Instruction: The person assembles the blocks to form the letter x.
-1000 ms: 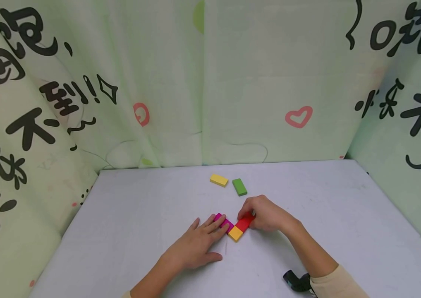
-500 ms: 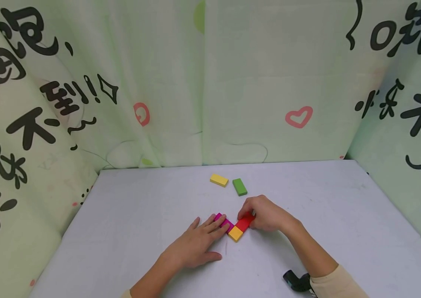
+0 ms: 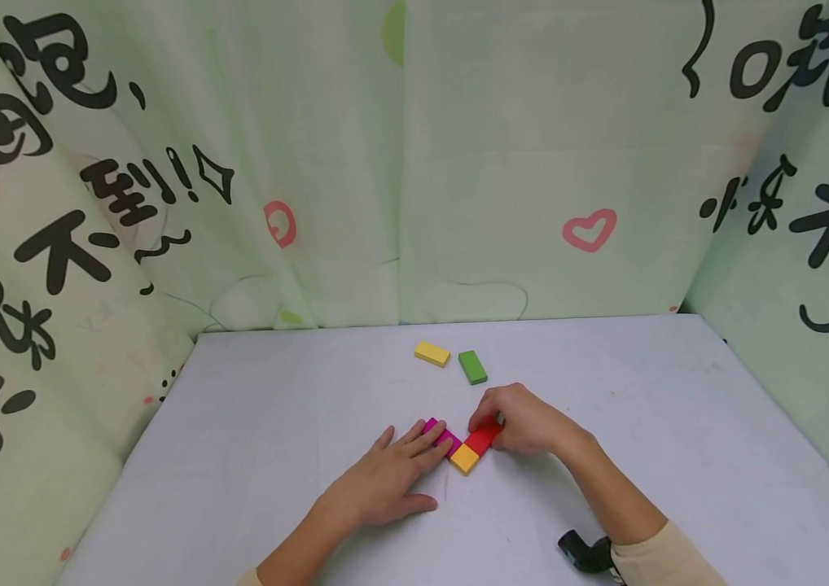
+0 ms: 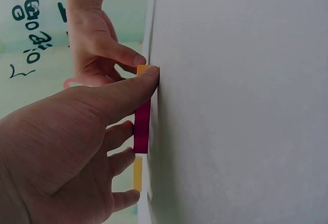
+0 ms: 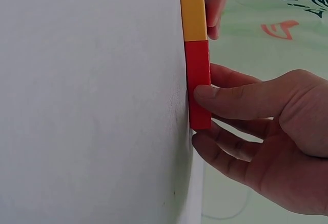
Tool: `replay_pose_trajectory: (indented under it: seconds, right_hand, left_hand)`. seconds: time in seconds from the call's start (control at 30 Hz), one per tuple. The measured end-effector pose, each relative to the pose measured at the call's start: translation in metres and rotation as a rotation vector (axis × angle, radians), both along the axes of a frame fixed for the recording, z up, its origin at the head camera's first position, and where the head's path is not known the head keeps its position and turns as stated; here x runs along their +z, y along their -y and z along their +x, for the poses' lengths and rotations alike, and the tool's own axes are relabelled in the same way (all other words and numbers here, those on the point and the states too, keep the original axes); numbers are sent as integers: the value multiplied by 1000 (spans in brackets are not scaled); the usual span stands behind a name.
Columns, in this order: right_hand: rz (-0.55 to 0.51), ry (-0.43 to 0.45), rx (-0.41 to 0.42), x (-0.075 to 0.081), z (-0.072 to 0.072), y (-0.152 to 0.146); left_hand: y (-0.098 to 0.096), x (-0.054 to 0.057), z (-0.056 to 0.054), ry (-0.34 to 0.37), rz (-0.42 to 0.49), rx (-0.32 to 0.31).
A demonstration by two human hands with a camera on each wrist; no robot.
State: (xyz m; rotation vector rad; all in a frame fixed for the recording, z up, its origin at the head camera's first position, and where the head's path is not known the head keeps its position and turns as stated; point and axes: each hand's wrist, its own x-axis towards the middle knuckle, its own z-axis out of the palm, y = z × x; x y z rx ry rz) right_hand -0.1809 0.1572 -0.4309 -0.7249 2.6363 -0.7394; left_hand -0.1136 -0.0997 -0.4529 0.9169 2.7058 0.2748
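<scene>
In the head view, three blocks touch in a V on the table. A magenta block [image 3: 453,444] forms the left arm, a red block [image 3: 484,436] the right, and a small orange block [image 3: 464,459] the near corner. My left hand [image 3: 383,487] lies with extended fingers over and against the magenta block, covering part of it. Beyond the thumb, the left wrist view shows the side of the magenta block [image 4: 142,131]. My right hand [image 3: 526,419] pinches the red block [image 5: 198,62] between thumb and fingers, at the end away from the orange block [image 5: 194,18].
Farther back on the white table [image 3: 297,391] lie a yellow block [image 3: 432,354] and a green block [image 3: 473,367], apart from each other. A black device [image 3: 585,553] sits by the right sleeve. Printed green curtains [image 3: 488,203] enclose the back and sides.
</scene>
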Motion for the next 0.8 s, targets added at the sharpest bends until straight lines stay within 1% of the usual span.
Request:
replay_pose_trajectory:
  seconds: [0.43,0.8]
  right_hand:
    - [2,-3,21,0,0,0]
    - [-10,-19,53,3,0,-2]
  left_hand:
    - [-1,-1,0,3,-15,3]
    - [0,-1,0,-32,-9,-16]
